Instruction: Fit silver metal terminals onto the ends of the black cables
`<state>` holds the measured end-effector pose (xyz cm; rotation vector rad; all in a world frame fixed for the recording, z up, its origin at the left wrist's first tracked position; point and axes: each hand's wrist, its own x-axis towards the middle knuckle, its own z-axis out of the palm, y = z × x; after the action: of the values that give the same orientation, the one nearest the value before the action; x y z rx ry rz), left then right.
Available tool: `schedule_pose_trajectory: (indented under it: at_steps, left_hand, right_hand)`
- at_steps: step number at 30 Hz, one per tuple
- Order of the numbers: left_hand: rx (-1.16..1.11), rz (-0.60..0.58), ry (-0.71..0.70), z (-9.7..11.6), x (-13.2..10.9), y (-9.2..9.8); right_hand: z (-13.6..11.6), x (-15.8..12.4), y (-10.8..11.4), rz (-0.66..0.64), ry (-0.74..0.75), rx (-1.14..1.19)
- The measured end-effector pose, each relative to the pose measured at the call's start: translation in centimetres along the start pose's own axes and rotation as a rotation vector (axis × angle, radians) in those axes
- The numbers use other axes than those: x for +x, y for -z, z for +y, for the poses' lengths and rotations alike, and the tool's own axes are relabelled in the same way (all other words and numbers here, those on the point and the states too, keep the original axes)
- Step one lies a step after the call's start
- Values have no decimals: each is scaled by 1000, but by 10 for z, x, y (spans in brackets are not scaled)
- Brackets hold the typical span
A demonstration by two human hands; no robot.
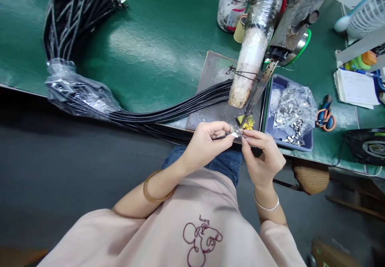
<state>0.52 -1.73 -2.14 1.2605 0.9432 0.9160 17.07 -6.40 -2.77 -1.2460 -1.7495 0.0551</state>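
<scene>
My left hand [205, 140] is closed in a pinch on a black cable [221, 137] near its end, where a small pale and metallic piece shows. Facing it, my right hand [262, 151] pinches a thin wire [242, 136] whose tip meets the cable end. The fingertips of both hands nearly touch. Just above them, a soldering iron [261, 83] points its tip down, beside a yellow sponge [247, 122]. A bundle of black cables [168, 112] runs left across a dark board [215, 68]; small details at the fingertips are unclear.
A foil-wrapped pipe [245, 64] hangs over the board. On the right are a blue tray [309, 140] with a bag of metal connectors [293, 106], orange-handled pliers [325, 116] and paper pads [356, 86]. A plastic tub [228, 6] stands behind; bagged cable ends [80, 22] lie left.
</scene>
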Motion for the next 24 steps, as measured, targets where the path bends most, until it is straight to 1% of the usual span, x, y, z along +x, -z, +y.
schedule_pose_trajectory:
  at_steps: [4,8,14,20,24]
  left_hand:
    - [175,81,-80,2,0,-3]
    - [274,102,-141,4,1,-5]
    - [270,102,-132,7,3,-6]
    - [229,95,-138,10,4,-5]
    - [218,64,-125,7,3,-2]
  right_hand:
    - [3,0,-5,-11,111,-99]
    - [4,1,-8,9,90,-119]
    - [3,4,-10,44,39,-88]
    - [1,8,-9,43,50,-96]
    - [0,6,-7,25,53,-90]
